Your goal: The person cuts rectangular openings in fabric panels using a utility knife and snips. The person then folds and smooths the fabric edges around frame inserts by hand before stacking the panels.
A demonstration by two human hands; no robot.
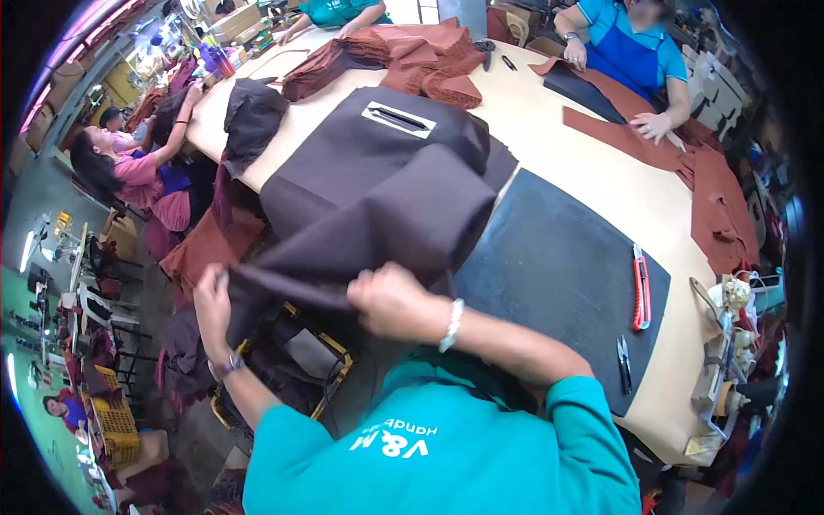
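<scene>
A large dark brown sheet of material (378, 206) lies partly on the table, its near part lifted and folded over. My left hand (212, 300) grips its left corner beyond the table's edge. Closed around the near edge of the same sheet is my right hand (396, 300), in front of my chest. On top of the dark stack rests a white rectangular template (399, 120) with a dark slot-like object on it. A black cutting mat (558, 266) lies to the right of the sheet.
A red cutter (641, 287) and small black snips (624, 365) lie on the mat. Reddish-brown pieces (429, 56) are piled at the back. Co-workers stand across the table (536, 124) and at the left. A yellow-edged crate (322, 360) is below.
</scene>
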